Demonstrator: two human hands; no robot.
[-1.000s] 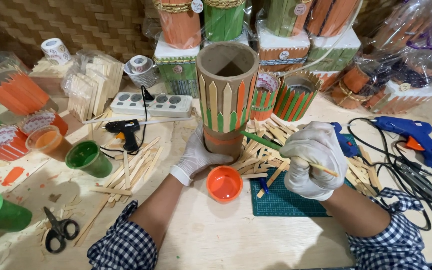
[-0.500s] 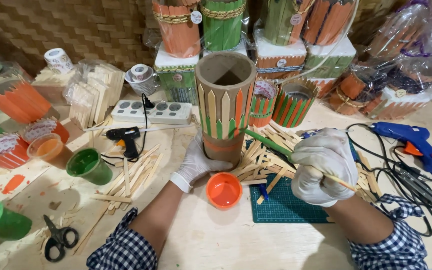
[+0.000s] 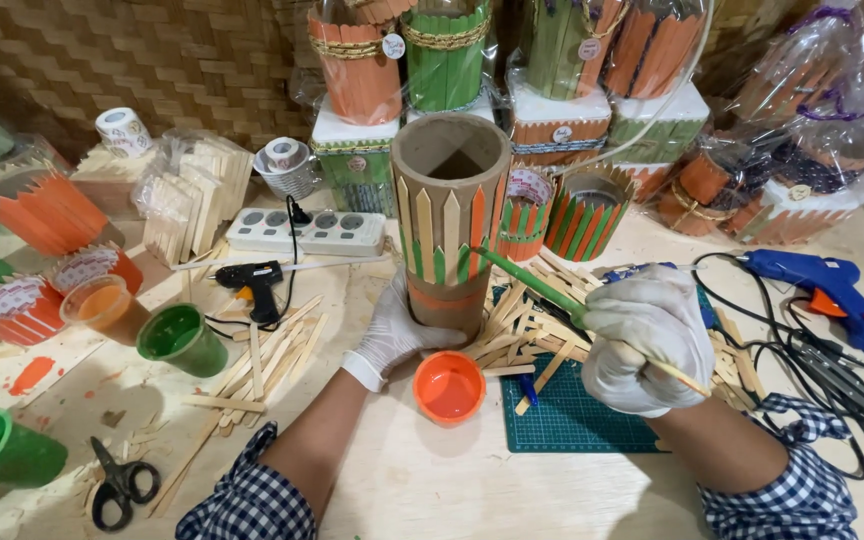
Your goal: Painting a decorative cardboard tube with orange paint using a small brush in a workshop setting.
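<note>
A tall cardboard tube [image 3: 449,210] stands upright on the table, with pointed sticks in plain wood, green and orange around its middle. My left hand [image 3: 392,330], in a white glove, grips the tube's base from the left. My right hand [image 3: 647,340], also gloved, holds a thin green-handled brush [image 3: 532,284] whose tip touches the sticks on the tube's right side. A small cup of orange paint [image 3: 449,386] sits just in front of the tube.
Loose wooden sticks [image 3: 522,330] lie around a green cutting mat [image 3: 572,415]. A blue glue gun [image 3: 817,280] and cables lie right; a black glue gun [image 3: 252,280], power strip [image 3: 307,232], green cup [image 3: 182,340] and scissors [image 3: 117,485] left. Finished pots line the back.
The view has shifted a little. My right hand has moved the brush slightly along the tube's side; my left hand stays on the tube's base.
</note>
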